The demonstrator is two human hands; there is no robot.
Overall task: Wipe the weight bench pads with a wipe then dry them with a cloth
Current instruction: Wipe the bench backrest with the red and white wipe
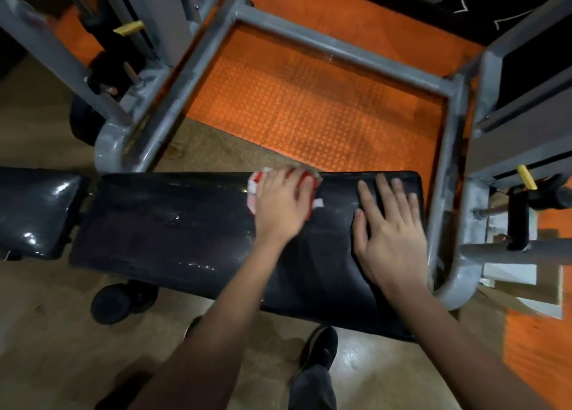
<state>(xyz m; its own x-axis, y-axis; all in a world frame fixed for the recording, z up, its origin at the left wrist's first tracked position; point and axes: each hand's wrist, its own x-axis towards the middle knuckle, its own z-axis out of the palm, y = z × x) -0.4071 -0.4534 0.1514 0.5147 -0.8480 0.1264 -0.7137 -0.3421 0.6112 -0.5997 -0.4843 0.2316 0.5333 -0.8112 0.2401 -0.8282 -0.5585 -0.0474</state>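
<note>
A long black bench pad (173, 230) lies across the view, shiny with wet streaks. A smaller black pad (34, 211) adjoins it at the left. My left hand (281, 205) presses flat on a red-and-white cloth (255, 189) near the long pad's far edge; the hand is motion-blurred. My right hand (390, 224) rests flat with fingers spread on the pad's right end, holding nothing.
A grey steel rack frame (334, 49) surrounds the pad's far and right sides over an orange studded floor mat (309, 112). Yellow-tipped pins (130, 28) sit on the uprights. A bench wheel (111, 304) and my dark shoe (322, 347) are on the tan floor.
</note>
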